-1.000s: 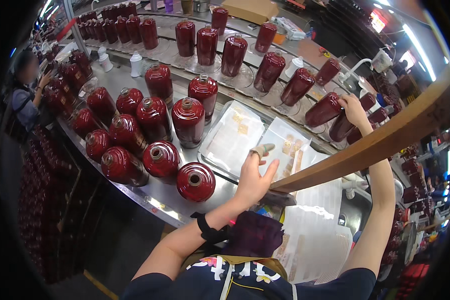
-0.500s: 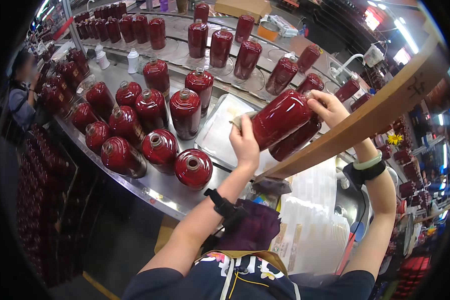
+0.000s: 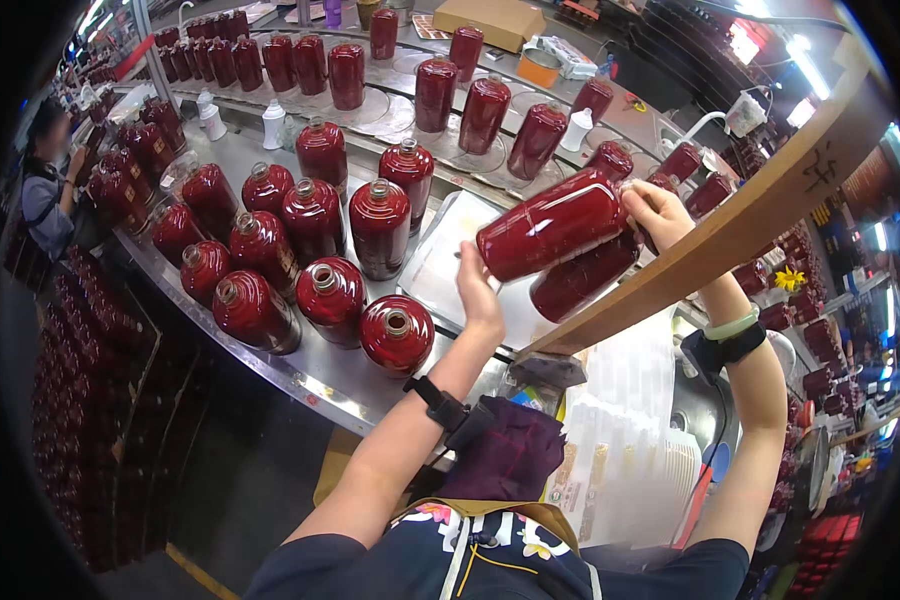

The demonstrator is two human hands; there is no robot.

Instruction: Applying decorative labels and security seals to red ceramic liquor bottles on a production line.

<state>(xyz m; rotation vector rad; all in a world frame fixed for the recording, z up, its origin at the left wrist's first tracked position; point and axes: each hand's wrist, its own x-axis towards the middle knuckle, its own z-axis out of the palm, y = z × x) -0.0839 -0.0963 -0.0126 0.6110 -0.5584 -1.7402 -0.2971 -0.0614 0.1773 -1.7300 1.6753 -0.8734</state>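
Observation:
A dark red glass bottle (image 3: pixel 555 222) is held tilted, nearly level, in front of me. My right hand (image 3: pixel 658 212) pinches it at the neck. My left hand (image 3: pixel 481 292) is at its base, with the fingers partly hidden behind it. Just below, a second red bottle (image 3: pixel 584 277) lies at a similar slant, partly covered by the first and by the wooden bar; what supports it is hidden. A pale tray (image 3: pixel 440 262) is beneath the bottles. To the left, several open-necked red bottles (image 3: pixel 379 228) stand grouped on the metal table (image 3: pixel 315 385).
A wooden bar (image 3: pixel 715 240) slants close by my right forearm. Behind, a curved conveyor (image 3: pixel 390 105) carries more red bottles. Small white bottles (image 3: pixel 273 126) stand beside it. A cardboard box (image 3: pixel 490 22) lies at the back. Another person (image 3: pixel 48 190) works at far left.
The held bottle has turned closer to level, its base shifting left. My left fingers have moved behind the base, where a cloth showed before. Conveyor bottles have moved left.

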